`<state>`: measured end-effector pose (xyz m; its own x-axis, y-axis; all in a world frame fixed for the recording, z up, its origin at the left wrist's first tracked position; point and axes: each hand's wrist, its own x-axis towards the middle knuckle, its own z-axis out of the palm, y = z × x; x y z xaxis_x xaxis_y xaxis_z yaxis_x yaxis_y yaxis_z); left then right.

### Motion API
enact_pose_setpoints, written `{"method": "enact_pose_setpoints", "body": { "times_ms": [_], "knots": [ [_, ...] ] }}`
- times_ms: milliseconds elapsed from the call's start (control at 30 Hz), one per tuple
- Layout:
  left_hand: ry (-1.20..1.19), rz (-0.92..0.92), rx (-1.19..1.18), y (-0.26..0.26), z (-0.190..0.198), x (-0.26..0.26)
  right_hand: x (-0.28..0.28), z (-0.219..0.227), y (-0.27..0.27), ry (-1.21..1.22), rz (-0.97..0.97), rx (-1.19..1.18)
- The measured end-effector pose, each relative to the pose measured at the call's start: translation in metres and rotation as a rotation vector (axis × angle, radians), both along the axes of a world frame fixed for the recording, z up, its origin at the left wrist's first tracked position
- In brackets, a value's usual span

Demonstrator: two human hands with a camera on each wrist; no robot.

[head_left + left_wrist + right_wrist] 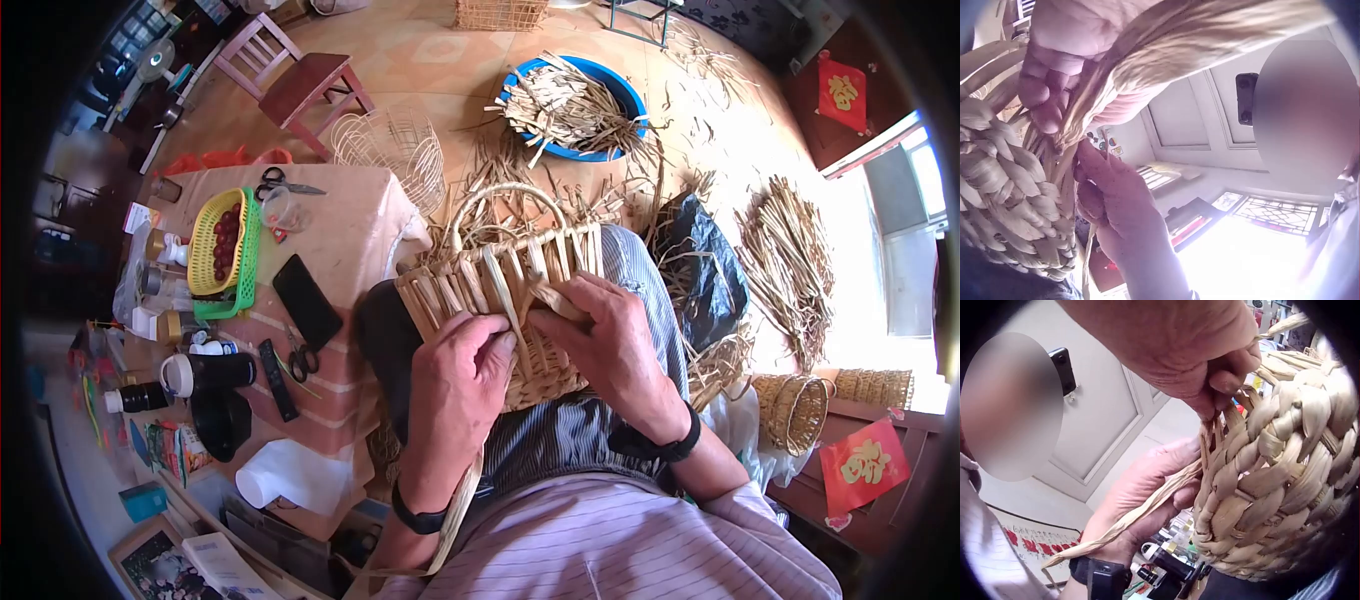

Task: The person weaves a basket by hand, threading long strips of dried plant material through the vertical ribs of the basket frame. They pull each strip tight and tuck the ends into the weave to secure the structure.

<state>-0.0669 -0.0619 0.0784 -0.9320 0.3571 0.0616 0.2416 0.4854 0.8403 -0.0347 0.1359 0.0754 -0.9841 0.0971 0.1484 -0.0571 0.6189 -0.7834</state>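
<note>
A partly woven straw basket with a hooped handle lies tilted on the person's lap, a row of upright strands along its side. At this row the left hand pinches a strand between thumb and forefinger. A long twisted straw strand trails from there past the left wrist. Close beside it, the right hand has curled fingers pinching a folded strand at the weave. In the right wrist view the basket's thick braided wall fills the right side, and both hands' fingertips meet at its edge.
To the left, a cloth-covered table bears a yellow basket of red fruit, a phone, scissors and bottles. A blue tub of dry straw stands ahead. Straw bundles lie right, near woven baskets.
</note>
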Motion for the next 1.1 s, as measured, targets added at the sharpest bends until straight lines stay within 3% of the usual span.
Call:
{"method": "enact_pose_setpoints", "body": {
  "times_ms": [67,200,333,667,767,1100],
  "knots": [
    [0.013,-0.006,-0.014,0.001,-0.002,-0.002,-0.009,-0.004,-0.001,0.072,-0.002,-0.042],
    [0.080,0.002,-0.058,0.003,0.015,0.002,-0.020,-0.005,0.005,0.163,0.088,0.101],
    [-0.071,0.063,-0.023,0.012,0.015,0.005,-0.015,-0.003,0.001,0.119,0.077,0.192],
    [-0.264,0.137,0.000,0.023,0.020,0.000,-0.004,-0.007,0.004,-0.019,0.120,-0.021],
    [-0.104,0.118,-0.116,0.025,0.016,-0.003,-0.003,-0.009,0.014,-0.055,0.144,-0.099],
    [-0.231,0.165,-0.063,0.025,0.013,-0.009,0.006,-0.017,0.013,-0.104,0.050,-0.184]
  ]
}}
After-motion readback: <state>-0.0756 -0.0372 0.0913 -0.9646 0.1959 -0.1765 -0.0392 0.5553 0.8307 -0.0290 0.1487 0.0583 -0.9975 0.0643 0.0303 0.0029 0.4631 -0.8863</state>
